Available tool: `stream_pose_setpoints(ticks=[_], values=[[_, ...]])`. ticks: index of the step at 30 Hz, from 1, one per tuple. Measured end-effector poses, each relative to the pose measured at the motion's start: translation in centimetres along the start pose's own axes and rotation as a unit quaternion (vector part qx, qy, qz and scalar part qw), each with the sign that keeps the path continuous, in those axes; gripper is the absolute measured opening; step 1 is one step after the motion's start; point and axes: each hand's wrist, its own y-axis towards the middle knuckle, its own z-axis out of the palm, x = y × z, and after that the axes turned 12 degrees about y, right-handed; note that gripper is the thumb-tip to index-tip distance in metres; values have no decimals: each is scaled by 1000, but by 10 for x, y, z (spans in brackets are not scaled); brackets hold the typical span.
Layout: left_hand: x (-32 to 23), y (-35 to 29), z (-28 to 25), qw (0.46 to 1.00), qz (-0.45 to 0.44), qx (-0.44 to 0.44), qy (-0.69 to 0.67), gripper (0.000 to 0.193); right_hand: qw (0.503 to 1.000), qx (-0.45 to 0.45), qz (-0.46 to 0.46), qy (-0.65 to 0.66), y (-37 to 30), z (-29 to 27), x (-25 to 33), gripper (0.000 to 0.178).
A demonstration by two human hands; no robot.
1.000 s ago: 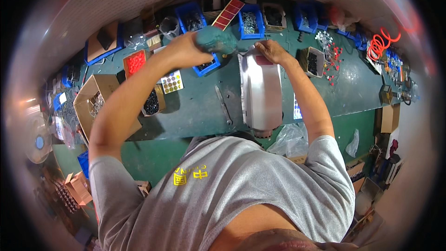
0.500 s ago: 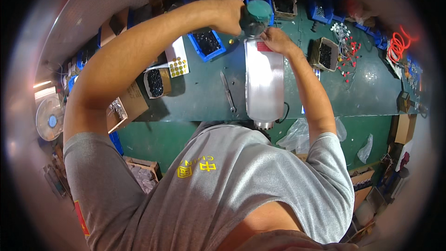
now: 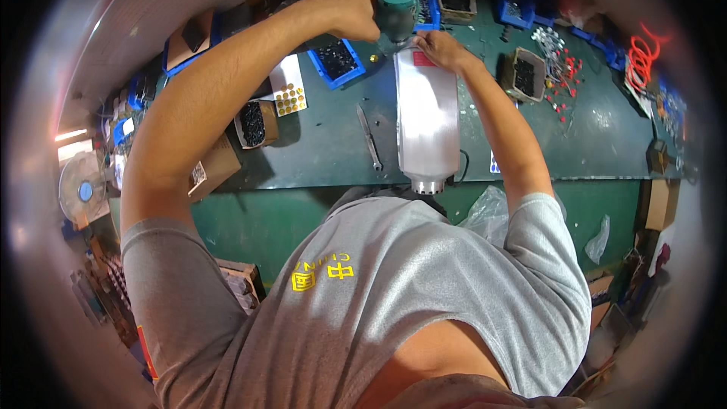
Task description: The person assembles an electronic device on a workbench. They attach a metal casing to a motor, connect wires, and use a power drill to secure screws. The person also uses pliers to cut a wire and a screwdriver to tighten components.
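A dark power tool with a round green end (image 3: 397, 0) stands over the far end of a long silver metal housing (image 3: 429, 121). My left hand (image 3: 354, 12) is closed around the tool from its left side, though most of the fingers are hidden behind it. Below and to the right of the tool, my right hand (image 3: 443, 51) has its fingers bent and drawn together at the housing's far edge, beside a red label (image 3: 422, 59). What lies between those fingertips is too small to tell. The housing lies lengthwise on the green bench, its toothed round neck (image 3: 428, 186) toward me.
Left of the housing lie an open-end wrench (image 3: 369, 138), a blue bin of black parts (image 3: 335, 62) and a sheet of gold stickers (image 3: 290, 98). To the right are a box of black parts (image 3: 524, 76), red-and-white small parts (image 3: 559, 68) and a coiled red hose (image 3: 642, 64).
The power tool has shifted left relative to the housing, with my left hand on it. My right hand keeps its place at the housing's far edge. The whole view has moved slightly.
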Motion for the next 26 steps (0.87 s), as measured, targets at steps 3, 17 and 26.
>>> stream_pose_setpoints(ticks=[3,17,26], values=[[32,16,21,996,44,-28,-66,43,1000,-9,-24,-6,2,2,4,39],[58,-111,155,982,-67,-133,-117,63,997,-19,43,-56,13,11,5,49],[35,-192,411,990,-75,-107,-52,69,997,-7,42,-68,5,6,2,50]])
